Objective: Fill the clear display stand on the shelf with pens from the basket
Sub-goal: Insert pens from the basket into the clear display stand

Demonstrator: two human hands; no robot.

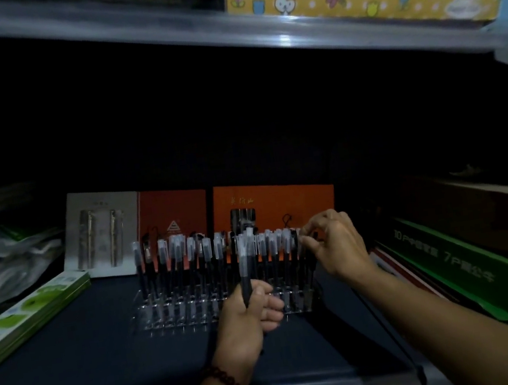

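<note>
- Dark shelf bay, low light. The stand sits just beyond both hands, with orange boxes behind it.
- Stand's back rows are packed with pens, all upright, caps up. The front slots nearest the left hand look bare, but blur makes that unsure.
- Left hand: fingers curled round a spare pen, held upright, cap up, right in front of the stand. Can't tell if it holds more than one.
- Right hand: up and right of the left hand, at the stand's right end. Its fingertips pinch the top of an end pen; can't tell if that pen is seated.
- Key relation: the spare pen's long axis is vertical, same as the slots. It lies near the right hand, to its lower left.
- Judgement: the next move is a straight drop into a free slot; the left hand is nearer the front ones.
- Basket is not in view.
</note>
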